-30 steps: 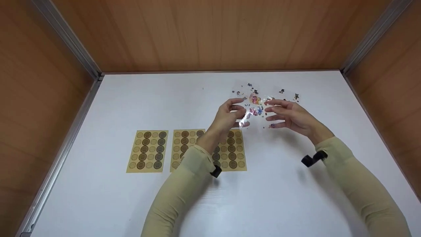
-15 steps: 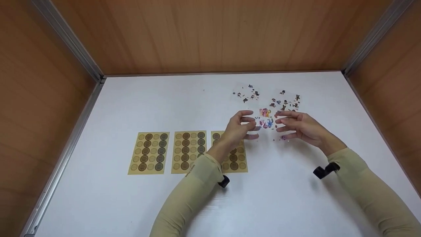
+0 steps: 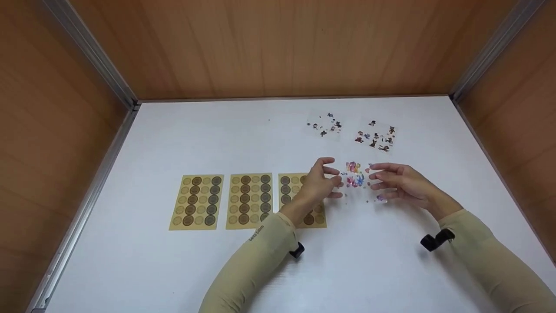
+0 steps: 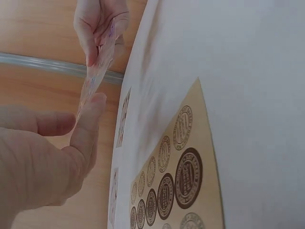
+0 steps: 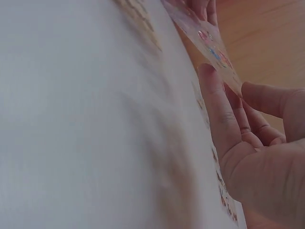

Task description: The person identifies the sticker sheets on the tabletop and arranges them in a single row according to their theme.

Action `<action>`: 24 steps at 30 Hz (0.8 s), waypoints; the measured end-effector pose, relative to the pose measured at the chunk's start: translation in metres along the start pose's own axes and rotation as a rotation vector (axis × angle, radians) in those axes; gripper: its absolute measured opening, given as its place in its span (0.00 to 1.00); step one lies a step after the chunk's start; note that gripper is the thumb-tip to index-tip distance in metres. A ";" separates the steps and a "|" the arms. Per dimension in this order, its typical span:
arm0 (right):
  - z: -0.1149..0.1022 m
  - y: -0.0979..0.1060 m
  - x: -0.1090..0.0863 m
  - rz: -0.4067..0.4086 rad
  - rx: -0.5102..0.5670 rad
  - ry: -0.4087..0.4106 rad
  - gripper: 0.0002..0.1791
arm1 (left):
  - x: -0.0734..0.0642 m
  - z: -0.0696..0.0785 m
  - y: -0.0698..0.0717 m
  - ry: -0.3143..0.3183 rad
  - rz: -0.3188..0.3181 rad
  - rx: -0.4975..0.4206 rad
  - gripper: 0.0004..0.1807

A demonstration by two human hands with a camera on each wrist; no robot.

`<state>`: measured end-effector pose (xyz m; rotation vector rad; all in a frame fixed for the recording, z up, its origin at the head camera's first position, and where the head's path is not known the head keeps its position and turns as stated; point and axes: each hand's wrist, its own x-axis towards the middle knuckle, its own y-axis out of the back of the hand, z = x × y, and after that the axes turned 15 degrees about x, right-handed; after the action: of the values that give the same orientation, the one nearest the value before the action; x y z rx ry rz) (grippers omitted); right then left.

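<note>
Between my two hands a clear sticker sheet (image 3: 355, 174) with colourful little figures is held above the table. My left hand (image 3: 320, 182) pinches its left edge between thumb and fingers. At the opposite edge my right hand (image 3: 406, 184) pinches it with thumb and fingers. In the left wrist view the thin transparent sheet (image 4: 97, 71) is seen nearly edge-on, reaching from one hand to the other. The right wrist view shows pink and blue prints on the sheet (image 5: 214, 52), with its edge at the thumb.
Two clear sticker sheets with small dark figures, one further left (image 3: 323, 125) and one further right (image 3: 375, 135), lie toward the back. Three tan sheets of round stickers, the left sheet (image 3: 196, 202), middle sheet (image 3: 249, 201) and right sheet (image 3: 284, 202), lie in a row; my left arm partly covers the right one.
Both hands have moved toward me and to the right with the clear sheet between them. The two sheets at the back are now more fully in sight.
</note>
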<state>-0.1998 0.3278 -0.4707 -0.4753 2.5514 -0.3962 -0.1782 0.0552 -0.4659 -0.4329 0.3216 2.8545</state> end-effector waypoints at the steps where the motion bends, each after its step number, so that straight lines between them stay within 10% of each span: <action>1: 0.002 0.001 -0.001 0.000 -0.008 -0.004 0.28 | 0.000 0.000 -0.001 0.006 0.002 0.025 0.31; 13: 0.017 0.005 -0.005 0.053 -0.033 -0.052 0.37 | 0.000 -0.003 -0.008 0.065 0.043 0.178 0.40; 24: 0.017 -0.005 -0.012 0.070 -0.324 -0.012 0.42 | -0.003 -0.005 -0.007 0.053 0.044 0.246 0.39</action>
<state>-0.1798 0.3249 -0.4773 -0.4988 2.6212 0.0479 -0.1727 0.0600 -0.4706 -0.4577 0.6901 2.7997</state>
